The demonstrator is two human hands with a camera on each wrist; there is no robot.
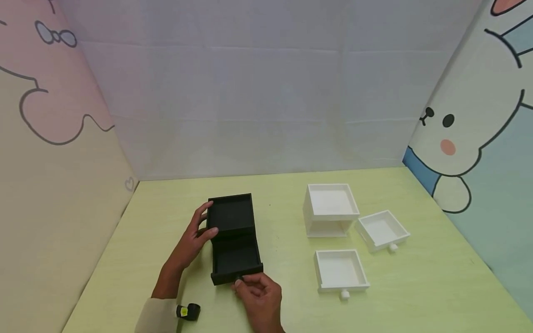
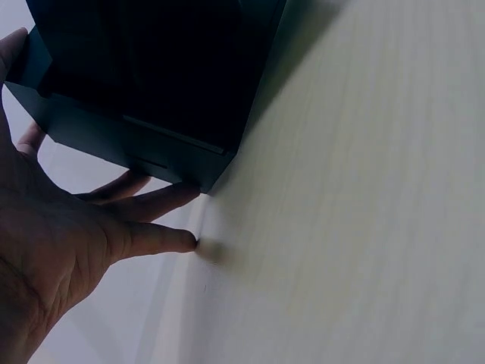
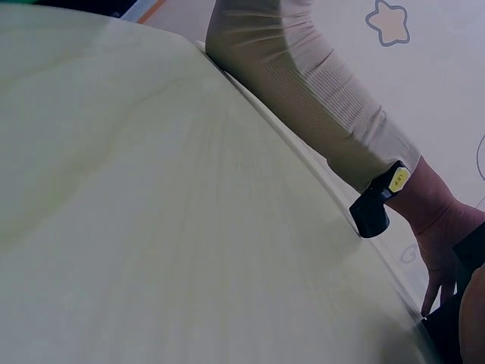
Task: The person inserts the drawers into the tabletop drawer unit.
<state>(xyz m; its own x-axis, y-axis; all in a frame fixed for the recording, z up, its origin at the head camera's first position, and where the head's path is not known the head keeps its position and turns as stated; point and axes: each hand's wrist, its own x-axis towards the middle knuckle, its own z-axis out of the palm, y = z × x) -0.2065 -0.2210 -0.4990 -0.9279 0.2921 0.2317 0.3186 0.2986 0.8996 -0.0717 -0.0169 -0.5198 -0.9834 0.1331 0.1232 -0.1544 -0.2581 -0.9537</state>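
A small black cabinet (image 1: 230, 213) stands on the table with its black drawer (image 1: 236, 257) sticking out at the front. My left hand (image 1: 192, 239) holds the cabinet by its left side, thumb at the front top corner and a finger at the back corner. In the left wrist view, other fingers of the left hand (image 2: 68, 227) spread along the dark wall. My right hand (image 1: 263, 299) pinches the drawer's knob (image 1: 238, 279), which is mostly covered by the fingers. Only part of the right hand (image 3: 474, 318) shows at the edge of the right wrist view.
To the right stands a white cabinet (image 1: 309, 215) with an open front. One white drawer (image 1: 383, 231) lies beside it, angled, and another white drawer (image 1: 340, 270) lies in front. Walls with printed cartoons border the pale table (image 1: 437, 277). A black camera (image 1: 190, 311) is worn on the left wrist.
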